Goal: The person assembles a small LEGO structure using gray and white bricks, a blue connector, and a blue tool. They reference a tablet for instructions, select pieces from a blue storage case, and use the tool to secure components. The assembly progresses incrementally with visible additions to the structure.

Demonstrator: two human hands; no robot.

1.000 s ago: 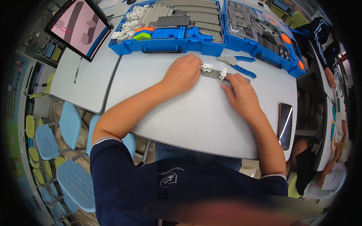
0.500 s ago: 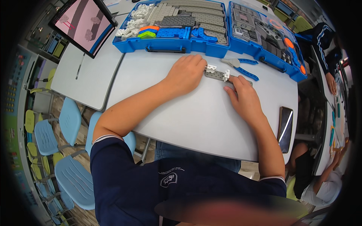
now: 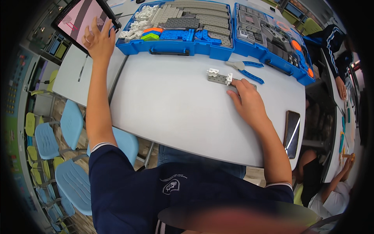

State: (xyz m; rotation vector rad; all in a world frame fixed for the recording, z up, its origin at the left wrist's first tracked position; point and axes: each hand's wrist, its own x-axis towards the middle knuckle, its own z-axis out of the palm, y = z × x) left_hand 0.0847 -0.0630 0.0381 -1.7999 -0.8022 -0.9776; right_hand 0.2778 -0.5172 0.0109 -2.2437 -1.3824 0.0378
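Note:
My left hand (image 3: 99, 41) is raised in front of the tablet screen (image 3: 80, 19), its fingers spread and nothing in them. On the white table, my right hand (image 3: 248, 97) grips the right end of a grey perforated beam (image 3: 219, 78). Two small white connectors stand on that beam: one connector (image 3: 212, 72) at its left end, another connector (image 3: 229, 79) close to my right fingertips. Just beyond the beam lies a pair of pliers (image 3: 245, 69) with blue handles, spread apart.
A blue parts case (image 3: 171, 48) with grey beams, white connectors and coloured pieces stands at the back. Beside it is a second blue case (image 3: 269, 54) with electronics and wheels. A phone (image 3: 292, 134) lies at the right edge. Other people sit at a table on the right.
My left hand has left the beam's left end and moved up and left to the tablet, its fingers now spread. My right hand stays on the beam.

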